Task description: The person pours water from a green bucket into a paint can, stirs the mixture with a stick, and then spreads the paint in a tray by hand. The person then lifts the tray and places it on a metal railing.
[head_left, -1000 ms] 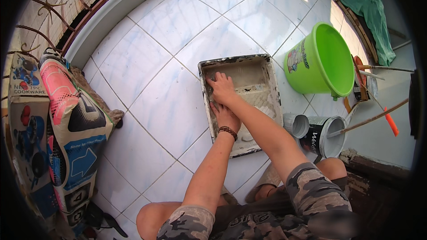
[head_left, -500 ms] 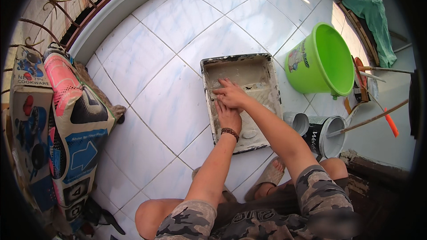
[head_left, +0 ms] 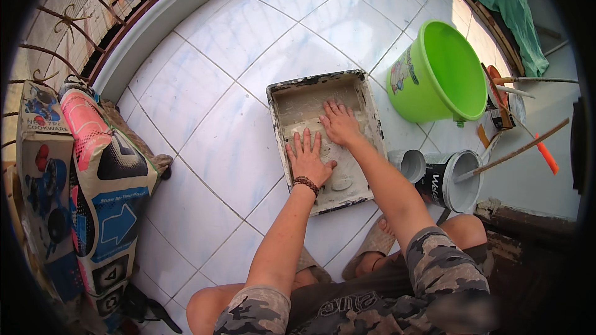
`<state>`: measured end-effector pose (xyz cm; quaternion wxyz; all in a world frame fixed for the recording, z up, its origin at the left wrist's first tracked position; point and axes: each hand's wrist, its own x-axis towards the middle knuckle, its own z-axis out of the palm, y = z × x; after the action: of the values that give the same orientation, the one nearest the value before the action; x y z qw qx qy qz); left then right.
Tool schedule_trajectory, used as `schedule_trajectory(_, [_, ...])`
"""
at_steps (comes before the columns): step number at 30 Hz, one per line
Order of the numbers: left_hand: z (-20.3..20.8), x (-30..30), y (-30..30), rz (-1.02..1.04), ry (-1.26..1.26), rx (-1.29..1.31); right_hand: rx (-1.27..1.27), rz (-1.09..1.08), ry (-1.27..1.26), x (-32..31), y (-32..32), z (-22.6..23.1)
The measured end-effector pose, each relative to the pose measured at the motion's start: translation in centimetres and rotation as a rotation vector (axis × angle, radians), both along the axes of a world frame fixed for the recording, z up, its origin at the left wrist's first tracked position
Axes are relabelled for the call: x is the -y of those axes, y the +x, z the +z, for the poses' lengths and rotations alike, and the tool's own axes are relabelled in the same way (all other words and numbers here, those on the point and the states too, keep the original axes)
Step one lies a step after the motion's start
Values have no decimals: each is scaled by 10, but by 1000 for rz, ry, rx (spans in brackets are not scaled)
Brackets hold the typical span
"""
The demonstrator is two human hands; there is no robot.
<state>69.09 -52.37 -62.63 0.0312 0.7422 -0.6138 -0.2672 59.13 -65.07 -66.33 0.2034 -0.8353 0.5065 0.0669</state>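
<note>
A shallow rectangular tray (head_left: 277,111), its dark rim spotted with white, lies on the tiled floor in front of me with a thin, wet-looking greyish-beige layer inside. My left hand (head_left: 306,160) is spread over the left part of the tray, fingers apart, palm down. To its right and a little farther off, my right hand (head_left: 341,125) also lies palm down with its fingers stretched out. Neither hand holds anything. Near the tray's front edge, by my left thumb, sits a small pale oval lump (head_left: 341,183) whose kind I cannot make out.
A green bucket (head_left: 428,80) stands right of the tray. Nearer are a dark paint can (head_left: 437,180) with a stick in it and a grey cup (head_left: 412,165). A printed sack (head_left: 115,192) and a cookware box (head_left: 46,174) line the left side, below a railing (head_left: 99,43).
My hands were together, the right fingers over the left hand. They have moved apart, each now flat in the tray. The view has shifted slightly.
</note>
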Motion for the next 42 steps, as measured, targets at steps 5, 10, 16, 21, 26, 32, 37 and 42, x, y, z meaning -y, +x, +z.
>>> schedule_trajectory(5, [-4,3,-11,11,14,30,-117,-217,-114,-4,30,-17])
schedule_trajectory(10, [-33,-6,-24,32,-57,149,84,106,62,-27,82,-15])
schedule_trajectory(16, [-16,-9,-24,163,-58,-16,159,153,181,-13,17,3])
schedule_trajectory(21, [-16,-12,-26,104,-77,10,-37,-134,-166,2,-29,-11])
schedule_trajectory(26, [-18,-15,-19,91,-47,27,-183,-197,-261,-9,9,-27])
schedule_trajectory(32, [-7,-9,-18,115,1,-3,-80,-160,-150,-10,-29,-1])
schedule_trajectory(37, [-6,-6,-24,115,37,14,-193,-303,-271,-27,-17,-9])
schedule_trajectory(42, [2,-5,-21,117,63,10,-168,-241,-245,-25,-15,5])
